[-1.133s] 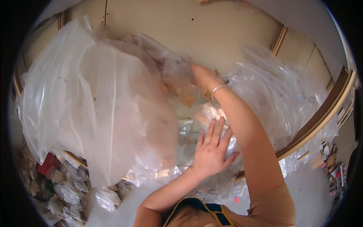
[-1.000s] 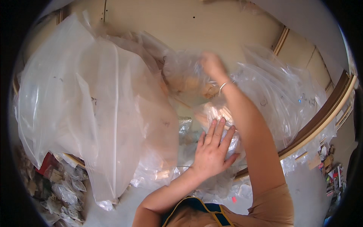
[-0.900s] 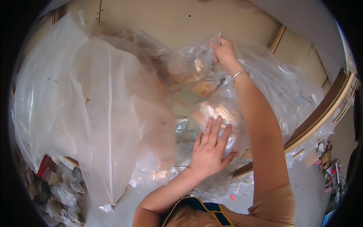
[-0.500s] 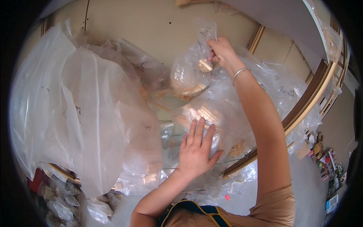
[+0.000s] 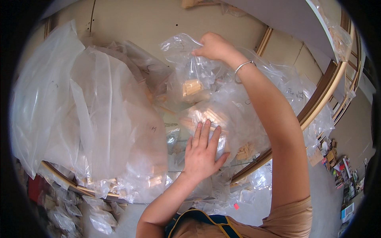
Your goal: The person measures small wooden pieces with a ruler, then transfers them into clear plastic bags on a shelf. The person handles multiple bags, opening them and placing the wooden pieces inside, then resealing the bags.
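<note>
High at the centre, my right hand (image 5: 216,47) pinches the top edge of a clear plastic bag (image 5: 184,59). A small bundle of light wooden sticks (image 5: 192,87) shows in that bag's lower part. Below and nearer, my left hand (image 5: 201,155) lies with fingers spread on another clear bag (image 5: 204,109), which is filled with short pale wooden pieces (image 5: 214,116). Its fingertips touch the plastic without gripping. My right forearm crosses over more cloudy bags on the right.
Large cloudy plastic bags (image 5: 107,115) fill the left of the shelf. More filled bags (image 5: 287,85) lie at the right, beside the shelf's curved brown edge (image 5: 321,107). Small clear bags (image 5: 101,218) sit below at the lower left. A grey panel (image 5: 289,23) juts in overhead.
My right hand has moved left and turned, pulling the bag's top edge to the left. The bag's sticks have shifted left and down. My left hand stays resting on its bag.
</note>
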Tool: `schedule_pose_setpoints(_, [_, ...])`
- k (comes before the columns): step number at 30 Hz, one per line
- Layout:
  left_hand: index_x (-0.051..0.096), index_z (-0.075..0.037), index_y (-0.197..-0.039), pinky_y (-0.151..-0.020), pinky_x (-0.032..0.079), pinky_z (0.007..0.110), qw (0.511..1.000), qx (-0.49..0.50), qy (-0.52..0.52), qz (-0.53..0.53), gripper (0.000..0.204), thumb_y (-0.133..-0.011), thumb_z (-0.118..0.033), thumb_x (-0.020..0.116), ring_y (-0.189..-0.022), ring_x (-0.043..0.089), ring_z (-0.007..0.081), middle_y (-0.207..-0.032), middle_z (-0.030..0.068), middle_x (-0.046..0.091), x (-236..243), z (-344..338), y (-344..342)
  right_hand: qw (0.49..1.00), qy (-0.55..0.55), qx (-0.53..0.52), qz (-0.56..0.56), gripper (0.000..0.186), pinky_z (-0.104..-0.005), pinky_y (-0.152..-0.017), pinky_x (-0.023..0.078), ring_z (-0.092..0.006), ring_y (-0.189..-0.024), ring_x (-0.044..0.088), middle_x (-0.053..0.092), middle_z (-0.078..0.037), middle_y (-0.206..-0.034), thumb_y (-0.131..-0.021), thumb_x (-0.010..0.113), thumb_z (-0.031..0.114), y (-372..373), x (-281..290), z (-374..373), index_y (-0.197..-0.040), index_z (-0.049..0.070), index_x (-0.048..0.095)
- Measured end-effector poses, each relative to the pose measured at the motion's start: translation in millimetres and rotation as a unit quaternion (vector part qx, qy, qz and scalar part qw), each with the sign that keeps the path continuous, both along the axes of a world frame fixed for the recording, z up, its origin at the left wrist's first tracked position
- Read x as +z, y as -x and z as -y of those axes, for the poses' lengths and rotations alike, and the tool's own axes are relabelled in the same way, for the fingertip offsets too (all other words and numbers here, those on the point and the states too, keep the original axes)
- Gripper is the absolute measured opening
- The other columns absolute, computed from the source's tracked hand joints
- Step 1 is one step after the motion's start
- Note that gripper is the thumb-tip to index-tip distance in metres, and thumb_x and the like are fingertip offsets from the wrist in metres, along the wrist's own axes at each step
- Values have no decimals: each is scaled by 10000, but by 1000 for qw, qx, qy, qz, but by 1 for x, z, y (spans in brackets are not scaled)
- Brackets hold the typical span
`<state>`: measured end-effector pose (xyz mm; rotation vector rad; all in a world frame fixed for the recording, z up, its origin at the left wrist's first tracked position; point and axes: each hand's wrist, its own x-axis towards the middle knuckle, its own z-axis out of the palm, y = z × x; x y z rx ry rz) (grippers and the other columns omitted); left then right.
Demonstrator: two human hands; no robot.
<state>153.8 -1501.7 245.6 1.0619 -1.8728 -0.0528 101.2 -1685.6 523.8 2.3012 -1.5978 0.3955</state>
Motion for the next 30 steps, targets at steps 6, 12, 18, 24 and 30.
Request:
schedule_pose_setpoints(6, [396,-65,-1566,-1150,337,640,1000,1,-19,-13,931,-815,-436,803,-1526,309,418,-1661,211,307,-1,1,0,982,-139,76,103,388,-411,-633,498,-205,-645,597,642,-98,-679,-867,795,361,18,5,-10,-798,-3,681])
schedule_pose_setpoints(12, [309,-16,-1582,-1179,344,522,967,-77,-63,-234,908,-879,-329,791,-1502,382,361,-1624,218,379,-14,15,-10,973,-73,129,178,313,-306,-584,480,-155,-606,577,673,-86,-738,-871,808,306,19,0,-45,-809,17,705])
schedule_pose_setpoints(18, [287,-13,-1574,-1142,405,427,785,-161,-112,-588,809,-976,-308,744,-1362,524,293,-1528,181,482,15,12,-17,923,-183,201,271,333,-258,-620,487,-88,-618,596,656,-9,-747,-908,810,357,29,16,-94,-820,54,702])
schedule_pose_setpoints(24, [569,-76,-1317,-904,600,392,644,-288,-155,-692,399,-969,-164,741,-1107,665,189,-1228,68,664,63,0,-36,871,-282,241,324,250,-254,-598,500,-87,-610,614,680,-13,-778,-957,764,291,48,10,-120,-900,54,705])
schedule_pose_setpoints(30, [644,-64,-1234,-735,655,365,662,-222,-110,-707,281,-963,-29,709,-951,701,150,-1085,42,710,67,-7,-42,861,-176,255,403,154,-229,-564,486,-89,-639,643,738,-61,-913,-959,746,189,84,24,-132,-974,41,706])
